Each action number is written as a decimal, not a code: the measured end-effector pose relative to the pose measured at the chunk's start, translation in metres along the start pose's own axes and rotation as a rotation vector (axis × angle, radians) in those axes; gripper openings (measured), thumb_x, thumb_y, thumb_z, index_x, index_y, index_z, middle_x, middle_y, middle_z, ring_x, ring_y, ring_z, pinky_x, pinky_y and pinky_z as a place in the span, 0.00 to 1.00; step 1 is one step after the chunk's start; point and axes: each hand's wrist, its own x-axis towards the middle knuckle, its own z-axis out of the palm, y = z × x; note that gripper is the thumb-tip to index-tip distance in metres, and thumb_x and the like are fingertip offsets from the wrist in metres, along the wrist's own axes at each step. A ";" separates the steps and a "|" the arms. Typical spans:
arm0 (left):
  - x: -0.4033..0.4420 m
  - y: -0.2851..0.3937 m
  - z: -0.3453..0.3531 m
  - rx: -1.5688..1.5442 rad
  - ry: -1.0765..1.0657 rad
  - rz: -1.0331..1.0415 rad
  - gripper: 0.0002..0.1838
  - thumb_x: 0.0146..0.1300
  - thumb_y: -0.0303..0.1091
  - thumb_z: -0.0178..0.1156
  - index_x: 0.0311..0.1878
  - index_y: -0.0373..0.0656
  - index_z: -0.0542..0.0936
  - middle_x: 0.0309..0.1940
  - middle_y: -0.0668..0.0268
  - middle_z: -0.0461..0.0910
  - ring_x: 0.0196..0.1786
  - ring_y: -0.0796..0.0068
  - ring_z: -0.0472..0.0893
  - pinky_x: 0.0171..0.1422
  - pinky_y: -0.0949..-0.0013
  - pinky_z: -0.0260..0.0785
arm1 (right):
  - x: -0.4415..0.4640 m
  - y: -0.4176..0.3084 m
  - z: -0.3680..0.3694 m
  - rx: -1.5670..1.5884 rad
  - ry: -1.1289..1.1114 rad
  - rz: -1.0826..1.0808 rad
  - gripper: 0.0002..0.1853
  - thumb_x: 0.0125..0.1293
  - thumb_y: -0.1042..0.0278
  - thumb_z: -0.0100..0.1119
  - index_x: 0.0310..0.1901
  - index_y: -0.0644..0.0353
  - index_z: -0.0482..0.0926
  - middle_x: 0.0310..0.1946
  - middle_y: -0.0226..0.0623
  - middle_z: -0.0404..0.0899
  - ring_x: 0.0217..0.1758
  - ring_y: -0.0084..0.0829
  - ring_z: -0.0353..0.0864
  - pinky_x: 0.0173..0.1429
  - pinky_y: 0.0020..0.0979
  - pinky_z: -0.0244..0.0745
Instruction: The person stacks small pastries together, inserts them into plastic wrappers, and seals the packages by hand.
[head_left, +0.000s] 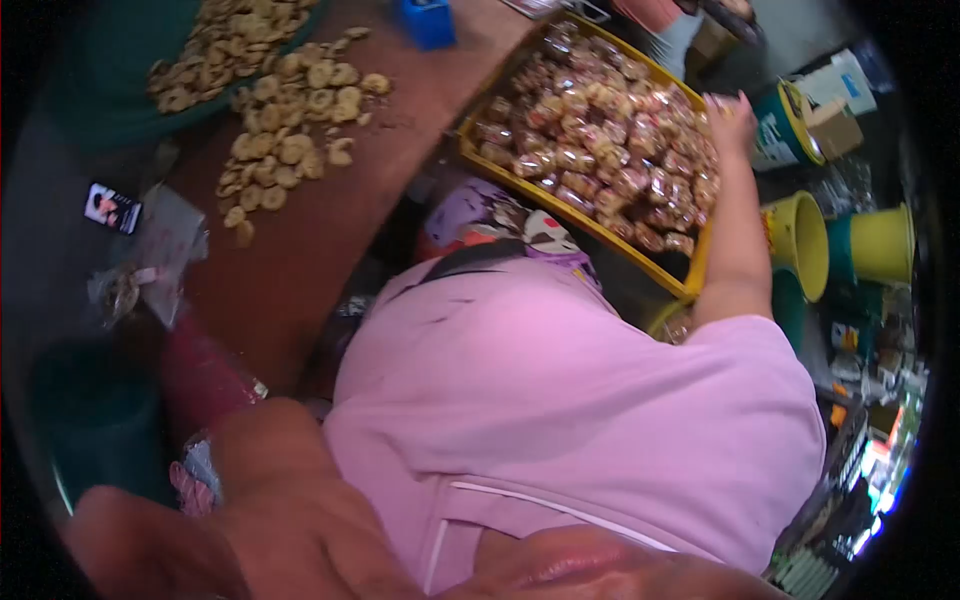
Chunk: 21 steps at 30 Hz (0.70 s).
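Note:
My right arm reaches forward to the right edge of a yellow tray [575, 213] heaped with small clear-wrapped packets [610, 130]. At its corner is my right hand [733, 122], with the fingers apart. A pale patch shows among those fingers, too small to make out. Close to the camera at the lower left, my left arm is bent up and my left hand [110, 530] shows only in part, its fingers hidden. Round, flat tan pieces [285, 150] lie loose on the reddish-brown table [400, 110], and more fill a green basin [100, 90].
A phone [112, 208] and clear plastic bags [170, 245] lie at the left. Yellow buckets [885, 243] and a lidded tub [785, 130] stand to the right. A blue container [428, 24] sits at the table's far side. Part of another person [660, 25] shows beyond the tray.

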 end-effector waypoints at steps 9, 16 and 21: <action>-0.008 -0.011 0.013 0.147 -0.066 0.360 0.50 0.65 0.57 0.63 0.80 0.46 0.50 0.66 0.55 0.70 0.65 0.58 0.73 0.69 0.55 0.66 | -0.059 0.040 0.056 -0.354 -0.014 0.132 0.24 0.67 0.46 0.63 0.62 0.41 0.81 0.69 0.43 0.73 0.71 0.48 0.73 0.67 0.54 0.73; -0.018 0.002 0.023 0.302 -0.099 0.543 0.46 0.66 0.52 0.64 0.79 0.45 0.53 0.64 0.55 0.72 0.61 0.60 0.76 0.64 0.56 0.72 | -0.005 -0.154 0.010 0.271 0.433 -0.617 0.22 0.63 0.55 0.71 0.59 0.45 0.82 0.61 0.48 0.77 0.66 0.50 0.75 0.69 0.52 0.70; -0.043 0.029 0.021 0.476 -0.006 0.662 0.43 0.66 0.49 0.64 0.78 0.44 0.55 0.63 0.55 0.73 0.58 0.61 0.78 0.61 0.57 0.75 | -0.078 -0.303 -0.011 0.652 0.172 -0.891 0.21 0.66 0.59 0.68 0.58 0.56 0.82 0.64 0.49 0.75 0.65 0.52 0.74 0.71 0.49 0.65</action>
